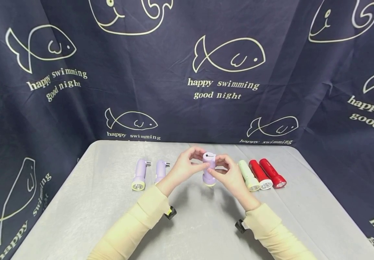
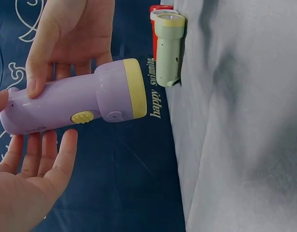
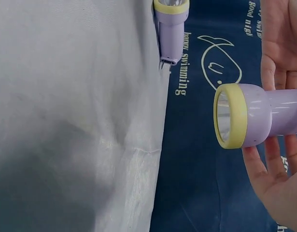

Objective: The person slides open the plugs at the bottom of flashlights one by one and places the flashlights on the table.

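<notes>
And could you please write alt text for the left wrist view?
The left hand and right hand hold a yellow-rimmed purple flashlight. Beyond, a green flashlight and red flashlights lie on a gray table, with dark printed cloth behind.

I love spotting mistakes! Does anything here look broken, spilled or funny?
Nothing looks spilled or broken, and the held flashlight seems whole. The only odd bit: two purple flashlights on the left have metal prongs sticking out sideways, while the red flashlights and green flashlight on the right show none.
</notes>
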A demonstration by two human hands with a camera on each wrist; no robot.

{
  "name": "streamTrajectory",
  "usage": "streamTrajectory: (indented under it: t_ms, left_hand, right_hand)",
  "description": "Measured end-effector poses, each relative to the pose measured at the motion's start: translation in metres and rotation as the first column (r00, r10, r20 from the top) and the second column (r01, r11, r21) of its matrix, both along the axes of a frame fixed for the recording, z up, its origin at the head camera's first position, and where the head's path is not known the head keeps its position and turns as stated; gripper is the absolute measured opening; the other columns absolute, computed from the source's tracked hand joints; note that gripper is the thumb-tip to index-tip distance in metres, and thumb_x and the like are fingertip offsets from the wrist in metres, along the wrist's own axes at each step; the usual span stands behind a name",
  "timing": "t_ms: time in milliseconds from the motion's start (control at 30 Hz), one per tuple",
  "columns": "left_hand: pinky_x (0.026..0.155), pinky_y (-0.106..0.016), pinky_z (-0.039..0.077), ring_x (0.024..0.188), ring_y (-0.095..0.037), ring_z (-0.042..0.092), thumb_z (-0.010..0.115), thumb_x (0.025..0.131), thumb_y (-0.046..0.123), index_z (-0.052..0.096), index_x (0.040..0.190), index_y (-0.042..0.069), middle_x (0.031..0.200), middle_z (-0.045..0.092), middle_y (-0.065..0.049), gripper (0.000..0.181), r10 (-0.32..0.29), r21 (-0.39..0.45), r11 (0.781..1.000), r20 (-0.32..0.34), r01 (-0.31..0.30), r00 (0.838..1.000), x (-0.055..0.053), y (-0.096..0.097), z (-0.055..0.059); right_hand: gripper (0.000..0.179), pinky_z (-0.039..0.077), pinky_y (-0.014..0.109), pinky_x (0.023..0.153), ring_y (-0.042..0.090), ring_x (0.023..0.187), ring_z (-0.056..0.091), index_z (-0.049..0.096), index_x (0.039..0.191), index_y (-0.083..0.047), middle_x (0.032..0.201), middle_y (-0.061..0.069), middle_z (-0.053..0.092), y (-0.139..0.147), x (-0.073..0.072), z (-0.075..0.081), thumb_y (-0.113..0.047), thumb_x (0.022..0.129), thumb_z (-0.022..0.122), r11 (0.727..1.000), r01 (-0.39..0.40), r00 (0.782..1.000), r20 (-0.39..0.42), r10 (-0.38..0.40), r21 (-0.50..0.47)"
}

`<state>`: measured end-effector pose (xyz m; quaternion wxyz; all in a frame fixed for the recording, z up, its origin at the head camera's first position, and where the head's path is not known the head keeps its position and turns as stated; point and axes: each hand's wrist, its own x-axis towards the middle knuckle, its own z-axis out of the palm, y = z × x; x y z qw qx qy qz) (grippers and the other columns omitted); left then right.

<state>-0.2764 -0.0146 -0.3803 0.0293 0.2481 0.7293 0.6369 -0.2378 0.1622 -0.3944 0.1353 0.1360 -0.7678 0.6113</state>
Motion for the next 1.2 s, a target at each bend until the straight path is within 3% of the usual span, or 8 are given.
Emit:
streamTrajectory:
  t_ms: [200, 433, 700, 900, 1200]
  left_hand:
    - [0.079, -0.025, 0.054, 0.097, -0.023, 0.06, 0.072, 0.08, 0.002, 0.058, 0.11, -0.002, 0.104, 0.064, -0.017, 0.033, -0.004, -0.015, 1.0, -0.035, 0.003, 0.999, 0.016, -0.005, 0.017]
    - [0.078, -0.025, 0.055, 0.094, -0.023, 0.061, 0.072, 0.08, 0.001, 0.059, 0.108, -0.002, 0.103, 0.064, -0.018, 0.032, -0.007, -0.006, 1.0, -0.062, 0.007, 0.998, 0.017, -0.006, 0.018]
    - [0.078, -0.025, 0.055, 0.093, -0.021, 0.06, 0.072, 0.08, 0.0, 0.059, 0.108, -0.003, 0.103, 0.063, -0.018, 0.031, -0.012, -0.012, 1.0, -0.057, 0.012, 0.998, 0.017, -0.006, 0.017]
    - [0.079, -0.025, 0.055, 0.095, -0.022, 0.06, 0.072, 0.079, 0.0, 0.059, 0.109, -0.001, 0.104, 0.064, -0.015, 0.032, -0.018, -0.036, 0.999, -0.04, 0.016, 0.999, 0.016, -0.006, 0.015]
    - [0.079, -0.024, 0.054, 0.099, -0.027, 0.06, 0.072, 0.08, 0.001, 0.059, 0.112, -0.002, 0.106, 0.063, -0.017, 0.034, -0.037, -0.041, 0.999, -0.044, 0.036, 0.998, 0.016, -0.008, 0.013]
  right_hand:
    - [0.035, 0.056, 0.04, 0.08, 0.008, 0.085, 0.06, 0.053, 0.102, 0.008, 0.095, 0.016, 0.06, -0.004, 0.006, 0.006, 0.005, 0.074, 0.074, 0.999, 0.012, 1.0, 0.008, -0.012, 0.041]
    - [0.035, 0.055, 0.046, 0.08, 0.011, 0.084, 0.06, 0.053, 0.101, 0.007, 0.095, 0.02, 0.06, -0.004, 0.006, 0.005, 0.005, 0.074, 0.075, 0.999, -0.001, 1.0, -0.005, 0.002, 0.054]
    - [0.04, 0.054, 0.043, 0.083, 0.01, 0.087, 0.061, 0.051, 0.105, 0.009, 0.098, 0.022, 0.06, -0.004, 0.006, 0.009, 0.007, 0.073, 0.075, 0.998, -0.045, 0.999, -0.006, 0.046, 0.04]
    - [0.043, 0.054, 0.044, 0.085, 0.007, 0.089, 0.06, 0.051, 0.109, 0.011, 0.098, 0.016, 0.059, -0.003, 0.004, 0.01, 0.01, 0.072, 0.074, 0.996, -0.087, 0.996, 0.0, 0.087, 0.024]
    - [0.044, 0.054, 0.036, 0.085, 0.008, 0.091, 0.061, 0.051, 0.111, 0.013, 0.101, 0.013, 0.058, -0.001, 0.003, 0.008, 0.012, 0.072, 0.073, 0.994, -0.111, 0.993, 0.029, 0.111, 0.002]
